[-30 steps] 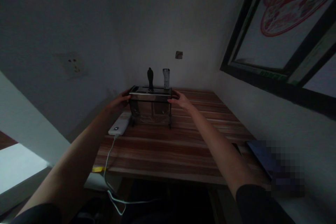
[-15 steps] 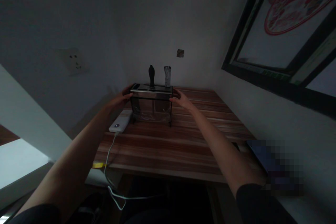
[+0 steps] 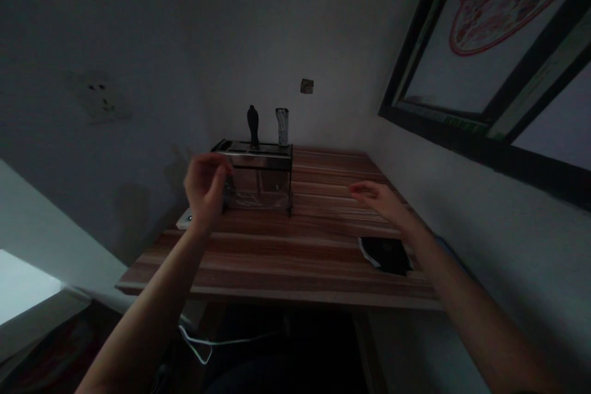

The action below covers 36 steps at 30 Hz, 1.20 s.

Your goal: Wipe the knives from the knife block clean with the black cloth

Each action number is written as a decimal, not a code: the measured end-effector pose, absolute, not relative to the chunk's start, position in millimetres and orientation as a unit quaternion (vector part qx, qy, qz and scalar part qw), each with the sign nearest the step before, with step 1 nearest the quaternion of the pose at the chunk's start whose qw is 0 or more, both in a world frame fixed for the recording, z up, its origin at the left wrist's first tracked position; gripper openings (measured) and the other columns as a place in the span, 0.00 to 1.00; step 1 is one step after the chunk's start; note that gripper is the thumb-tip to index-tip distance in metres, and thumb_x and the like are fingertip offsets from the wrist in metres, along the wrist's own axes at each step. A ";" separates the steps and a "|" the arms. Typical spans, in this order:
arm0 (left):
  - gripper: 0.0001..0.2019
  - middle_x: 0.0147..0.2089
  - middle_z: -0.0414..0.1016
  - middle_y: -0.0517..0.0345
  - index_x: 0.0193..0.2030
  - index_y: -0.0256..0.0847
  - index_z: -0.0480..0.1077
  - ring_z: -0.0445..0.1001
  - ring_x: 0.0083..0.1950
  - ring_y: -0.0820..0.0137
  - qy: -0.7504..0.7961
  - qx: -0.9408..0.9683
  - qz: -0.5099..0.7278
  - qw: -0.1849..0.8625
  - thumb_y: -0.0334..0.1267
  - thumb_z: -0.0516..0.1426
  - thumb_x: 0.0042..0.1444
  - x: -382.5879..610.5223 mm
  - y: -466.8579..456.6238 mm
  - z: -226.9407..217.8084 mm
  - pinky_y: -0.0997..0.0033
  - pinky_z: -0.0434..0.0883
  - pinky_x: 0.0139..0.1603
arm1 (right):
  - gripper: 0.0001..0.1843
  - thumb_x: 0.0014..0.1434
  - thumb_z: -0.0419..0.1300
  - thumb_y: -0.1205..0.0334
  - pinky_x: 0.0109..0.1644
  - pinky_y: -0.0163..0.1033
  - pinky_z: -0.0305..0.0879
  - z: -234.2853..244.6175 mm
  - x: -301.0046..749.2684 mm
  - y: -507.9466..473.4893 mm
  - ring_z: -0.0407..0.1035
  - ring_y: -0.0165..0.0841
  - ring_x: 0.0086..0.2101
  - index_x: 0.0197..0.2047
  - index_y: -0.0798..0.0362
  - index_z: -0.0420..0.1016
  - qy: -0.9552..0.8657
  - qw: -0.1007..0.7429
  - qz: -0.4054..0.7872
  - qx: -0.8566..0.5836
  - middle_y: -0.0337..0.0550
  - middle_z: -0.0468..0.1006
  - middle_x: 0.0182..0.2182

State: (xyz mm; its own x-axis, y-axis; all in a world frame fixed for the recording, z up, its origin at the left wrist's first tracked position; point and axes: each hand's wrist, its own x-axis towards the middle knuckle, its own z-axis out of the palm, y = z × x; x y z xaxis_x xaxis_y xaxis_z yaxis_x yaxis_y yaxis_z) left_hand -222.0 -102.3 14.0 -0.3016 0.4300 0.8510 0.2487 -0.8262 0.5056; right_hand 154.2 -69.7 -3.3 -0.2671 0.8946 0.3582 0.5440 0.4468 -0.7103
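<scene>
A metal knife rack [image 3: 256, 172] with clear sides stands at the back of a wooden table [image 3: 295, 246]. Out of its top stick a black handle [image 3: 252, 124] and a pale handle [image 3: 282, 126]. My left hand [image 3: 205, 188] hovers in front of the rack's left end, fingers loosely curled, holding nothing. Right of the rack, my right hand [image 3: 378, 200] floats above the table with its fingers spread and empty. Neither hand touches the rack.
A white power bank [image 3: 183, 219] lies left of the rack, mostly behind my left wrist, and its white cable [image 3: 198, 345] hangs below the table edge. A dark flat object [image 3: 386, 255] lies at the table's right. A framed picture [image 3: 489, 37] hangs on the right wall.
Both hands have let go of the rack's ends and drawn back toward me. The view has shifted, so the rack and table sit further left.
</scene>
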 end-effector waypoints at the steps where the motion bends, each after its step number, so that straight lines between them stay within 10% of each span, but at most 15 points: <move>1: 0.08 0.32 0.70 0.61 0.42 0.38 0.67 0.69 0.32 0.76 0.287 0.629 0.717 0.085 0.35 0.55 0.56 -200.9 -110.8 11.3 0.74 0.67 0.35 | 0.16 0.52 0.59 0.52 0.46 0.44 0.67 -8.7 169.1 -78.2 0.72 0.37 0.39 0.40 0.53 0.74 -0.759 0.368 0.216 -0.493 0.46 0.78 0.39; 9: 0.10 0.42 0.72 0.56 0.45 0.42 0.66 0.71 0.42 0.69 0.257 0.889 0.327 0.194 0.33 0.51 0.57 -29.4 -123.5 -52.9 0.69 0.68 0.44 | 0.13 0.56 0.55 0.57 0.41 0.41 0.66 -73.5 244.3 -121.0 0.72 0.39 0.37 0.41 0.53 0.73 -0.723 0.214 0.033 -0.655 0.48 0.78 0.36; 17: 0.15 0.50 0.67 0.44 0.47 0.39 0.64 0.64 0.53 0.57 0.393 0.883 0.227 0.118 0.42 0.53 0.55 33.5 -103.4 -103.8 0.56 0.62 0.53 | 0.11 0.54 0.58 0.59 0.46 0.42 0.61 -102.4 233.0 -132.5 0.67 0.41 0.43 0.40 0.54 0.70 -0.714 0.151 -0.030 -0.683 0.51 0.73 0.39; 36: 0.08 0.36 0.71 0.55 0.42 0.40 0.61 0.72 0.37 0.70 0.403 0.767 0.312 0.388 0.35 0.51 0.54 -16.7 -84.0 -104.5 0.72 0.68 0.35 | 0.12 0.51 0.57 0.62 0.50 0.44 0.62 -96.6 200.0 -143.9 0.68 0.34 0.43 0.40 0.50 0.63 -0.667 0.414 0.335 -0.522 0.41 0.71 0.39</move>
State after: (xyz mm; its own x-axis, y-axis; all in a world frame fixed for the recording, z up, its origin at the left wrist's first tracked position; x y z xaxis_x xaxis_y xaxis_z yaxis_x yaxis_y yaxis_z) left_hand -16.7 -84.0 -104.5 0.4793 0.8618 0.1663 0.3765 -0.3730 0.8480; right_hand 200.0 -143.9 -96.6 -0.1134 0.9727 0.2027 0.4182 0.2318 -0.8783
